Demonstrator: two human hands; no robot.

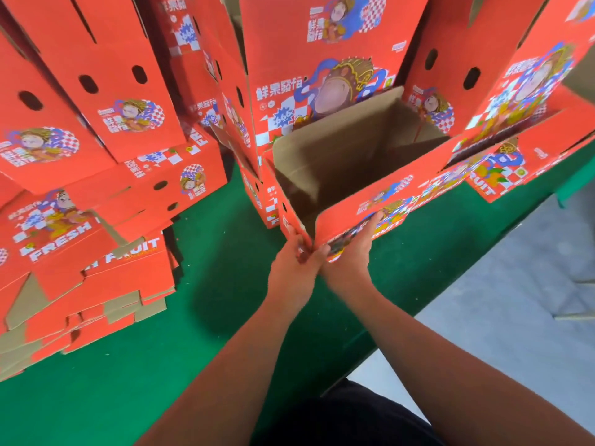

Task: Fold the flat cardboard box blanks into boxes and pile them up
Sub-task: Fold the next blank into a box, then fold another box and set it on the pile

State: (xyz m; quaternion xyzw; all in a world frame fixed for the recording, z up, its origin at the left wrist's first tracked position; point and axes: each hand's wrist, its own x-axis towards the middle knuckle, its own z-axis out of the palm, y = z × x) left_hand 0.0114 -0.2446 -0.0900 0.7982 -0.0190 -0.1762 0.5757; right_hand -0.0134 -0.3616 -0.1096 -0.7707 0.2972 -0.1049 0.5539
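Both hands work the near corner of a half-formed red box (370, 175) on a green worktop (225, 317).

Left hand (294, 268) pinches the corner edge; right hand (349, 252) clasps the front panel. Flat blanks (96, 268) lie stacked left.

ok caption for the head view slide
Both hands, left hand and right hand, grip an open red box on the green table.

I see a red printed box (351, 175) standing opened into a tube, its brown inside showing, on the green surface (225, 246). A stack of flat red blanks (87, 262) lies at left; folded boxes (325, 59) stand piled behind.
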